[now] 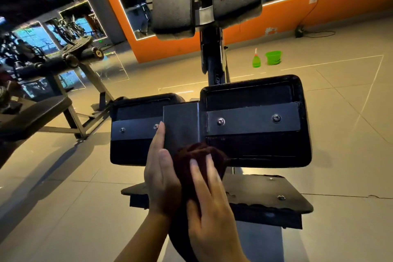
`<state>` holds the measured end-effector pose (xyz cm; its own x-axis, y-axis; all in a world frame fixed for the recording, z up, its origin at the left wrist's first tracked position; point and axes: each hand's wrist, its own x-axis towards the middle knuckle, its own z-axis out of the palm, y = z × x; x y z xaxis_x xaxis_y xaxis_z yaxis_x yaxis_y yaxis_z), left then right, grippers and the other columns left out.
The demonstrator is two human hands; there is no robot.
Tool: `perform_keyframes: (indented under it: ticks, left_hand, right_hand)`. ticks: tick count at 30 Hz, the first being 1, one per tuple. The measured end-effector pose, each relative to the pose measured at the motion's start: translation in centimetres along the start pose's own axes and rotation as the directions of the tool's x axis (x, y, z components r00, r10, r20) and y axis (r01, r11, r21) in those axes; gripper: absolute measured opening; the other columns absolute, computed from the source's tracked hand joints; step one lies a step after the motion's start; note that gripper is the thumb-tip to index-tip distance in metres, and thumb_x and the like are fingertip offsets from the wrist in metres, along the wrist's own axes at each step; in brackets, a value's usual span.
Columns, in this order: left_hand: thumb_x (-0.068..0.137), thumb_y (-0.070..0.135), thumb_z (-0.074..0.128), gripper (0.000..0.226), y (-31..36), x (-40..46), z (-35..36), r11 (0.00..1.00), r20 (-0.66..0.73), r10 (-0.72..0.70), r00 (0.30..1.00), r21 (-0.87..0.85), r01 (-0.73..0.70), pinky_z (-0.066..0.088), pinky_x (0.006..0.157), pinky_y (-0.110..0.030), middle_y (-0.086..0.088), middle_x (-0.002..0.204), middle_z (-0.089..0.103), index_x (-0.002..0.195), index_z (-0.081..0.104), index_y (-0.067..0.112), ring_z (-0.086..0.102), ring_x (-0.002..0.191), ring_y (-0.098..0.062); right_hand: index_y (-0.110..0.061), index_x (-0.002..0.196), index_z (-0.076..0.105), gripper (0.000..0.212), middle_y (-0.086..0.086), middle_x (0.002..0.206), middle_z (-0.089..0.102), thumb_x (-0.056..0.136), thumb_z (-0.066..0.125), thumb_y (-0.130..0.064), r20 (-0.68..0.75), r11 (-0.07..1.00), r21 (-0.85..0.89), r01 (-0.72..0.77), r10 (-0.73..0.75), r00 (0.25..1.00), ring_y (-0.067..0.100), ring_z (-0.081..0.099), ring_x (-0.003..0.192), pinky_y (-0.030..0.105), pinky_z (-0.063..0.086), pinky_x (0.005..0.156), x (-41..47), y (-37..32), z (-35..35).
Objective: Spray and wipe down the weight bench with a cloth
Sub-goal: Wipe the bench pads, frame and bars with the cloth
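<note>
right hand point(209, 195) presses the bunched cloth point(198, 159) flat-fingered at lower centre, left hand point(160, 173) open alongside, bench bracket point(181, 122) running straight up-frame.

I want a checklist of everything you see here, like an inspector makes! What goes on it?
Surface: pale tiled floor, with thin light lines across it.
Job's things: dark red cloth bunched against the metal back of the bench pads; green spray bottle standing on the floor, apart from the bench.
Clutter: green bucket beside the bottle.
Grippers: left hand with straight fingers laid along the cloth's side; right hand with straight fingers pressing on the cloth.
Cables: black cord running down the orange wall to a small box on the floor.
Surroundings: other gym bench at left, mirrors.
</note>
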<state>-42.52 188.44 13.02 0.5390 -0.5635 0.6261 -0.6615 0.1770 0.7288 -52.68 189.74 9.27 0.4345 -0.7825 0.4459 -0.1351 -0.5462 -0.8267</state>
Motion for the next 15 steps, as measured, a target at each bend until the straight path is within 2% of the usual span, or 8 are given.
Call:
perform_keyframes:
  ticks: [2,3,6,8,10,12,15]
  left_hand:
    - [0.094,0.050,0.019,0.045,-0.2,0.0,-0.1,0.999,0.009,0.004,1.000,-0.032,-0.003,0.028,0.112,-0.015,0.022,0.145,0.037,0.136,0.032,0.043,0.032,0.137,0.006]
    - [0.094,0.050,0.019,0.044,-0.2,0.0,-0.2,0.999,0.013,0.006,1.000,-0.038,-0.006,0.029,0.113,-0.017,0.021,0.145,0.038,0.136,0.032,0.044,0.032,0.137,0.005]
    - [0.093,0.057,0.021,0.045,-0.3,0.1,-0.2,0.997,0.028,-0.008,1.000,-0.083,0.010,0.029,0.114,-0.023,0.022,0.145,0.038,0.135,0.032,0.045,0.034,0.138,0.002]
    - [0.094,0.065,0.021,0.049,-0.4,0.2,-0.1,0.995,0.032,0.024,0.999,-0.096,-0.021,0.028,0.114,-0.020,0.023,0.144,0.038,0.136,0.032,0.042,0.034,0.138,0.001]
    - [0.096,0.062,0.020,0.047,-0.6,0.3,-0.2,0.995,0.028,0.049,0.998,-0.090,-0.046,0.028,0.113,-0.018,0.024,0.142,0.038,0.136,0.032,0.041,0.034,0.137,0.001]
    - [0.098,0.049,0.020,0.042,-0.7,0.4,-0.2,0.995,0.026,0.055,0.998,-0.080,-0.053,0.028,0.113,-0.020,0.021,0.143,0.039,0.136,0.034,0.041,0.035,0.138,-0.001]
    - [0.098,0.045,0.018,0.040,-0.4,0.4,-0.4,0.997,0.039,0.033,0.999,-0.069,-0.030,0.026,0.113,-0.018,0.022,0.144,0.037,0.133,0.038,0.041,0.033,0.138,0.001]
  right_hand:
    - [-0.069,0.135,-0.010,0.053,-0.041,0.147,-0.026,0.089,0.016,-0.061,-0.022,1.000,0.001,0.006,-0.006,1.000,-0.009,-0.014,0.142,0.015,0.006,0.114,1.4,-0.3,-0.4]
    - [-0.066,0.138,-0.002,0.049,-0.040,0.148,-0.024,0.092,0.016,-0.062,-0.054,0.999,0.025,0.028,-0.027,0.998,-0.007,-0.010,0.144,0.020,0.011,0.117,2.9,-0.6,-0.7]
    - [-0.043,0.148,0.024,0.046,-0.024,0.159,-0.003,0.102,0.026,-0.046,-0.145,0.994,0.097,0.046,-0.032,0.989,0.005,0.005,0.148,0.037,0.024,0.119,7.9,-1.7,-1.7]
    - [-0.032,0.149,0.032,0.045,-0.010,0.162,0.008,0.104,0.035,-0.031,-0.209,0.998,0.045,0.042,-0.032,0.977,0.011,0.011,0.148,0.033,0.023,0.118,9.6,-2.1,-1.7]
    - [-0.032,0.149,0.031,0.047,-0.007,0.162,0.010,0.103,0.038,-0.028,-0.228,0.998,0.013,0.063,-0.058,0.972,0.009,0.010,0.148,0.024,0.018,0.115,9.0,-1.9,-1.0]
    - [-0.036,0.149,0.029,0.049,-0.012,0.162,0.009,0.101,0.036,-0.030,-0.228,0.997,0.009,0.071,-0.067,0.971,0.005,0.009,0.147,0.015,0.013,0.112,6.8,-1.3,-0.1]
    - [-0.046,0.148,0.023,0.053,-0.027,0.157,-0.001,0.099,0.036,-0.031,-0.213,0.995,-0.081,0.055,-0.071,0.974,-0.002,0.006,0.145,0.009,0.012,0.107,1.5,0.0,1.2]
